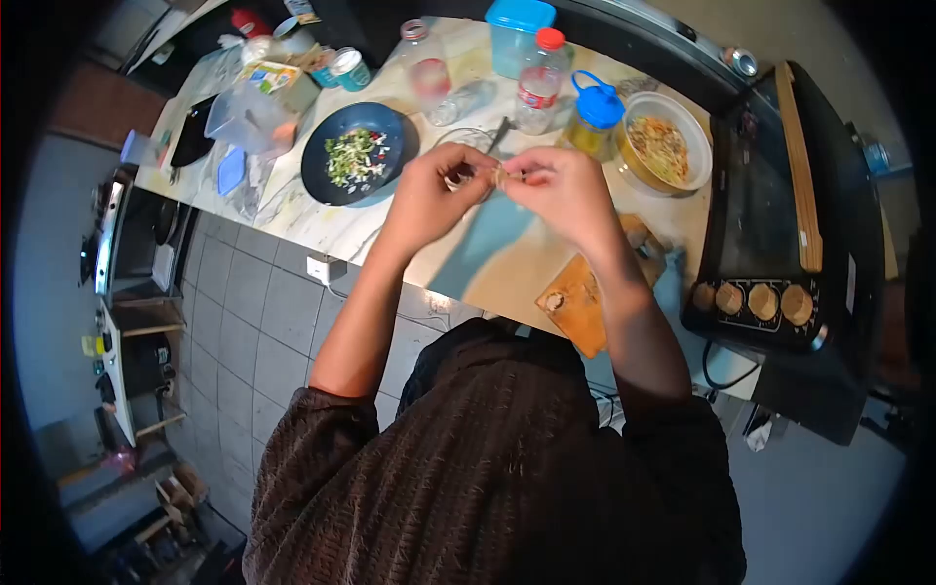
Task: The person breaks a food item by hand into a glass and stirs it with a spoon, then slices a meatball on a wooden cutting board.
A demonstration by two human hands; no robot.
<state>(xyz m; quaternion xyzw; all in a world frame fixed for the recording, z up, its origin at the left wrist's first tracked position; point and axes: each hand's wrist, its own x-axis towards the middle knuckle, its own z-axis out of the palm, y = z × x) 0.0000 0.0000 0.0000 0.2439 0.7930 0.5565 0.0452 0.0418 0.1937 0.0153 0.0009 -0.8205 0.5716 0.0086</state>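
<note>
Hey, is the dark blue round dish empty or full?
Partly filled: chopped green and white pieces lie in the dish, with bare surface around them.

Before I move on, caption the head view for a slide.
Left hand and right hand pinch a small item above the counter, near a dark bowl of chopped greens.

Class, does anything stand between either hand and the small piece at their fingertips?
Nothing visible does: the left hand and right hand meet with their fingertips at the small piece, its kind unclear. The red-capped bottle stands farther back, not between.
</note>
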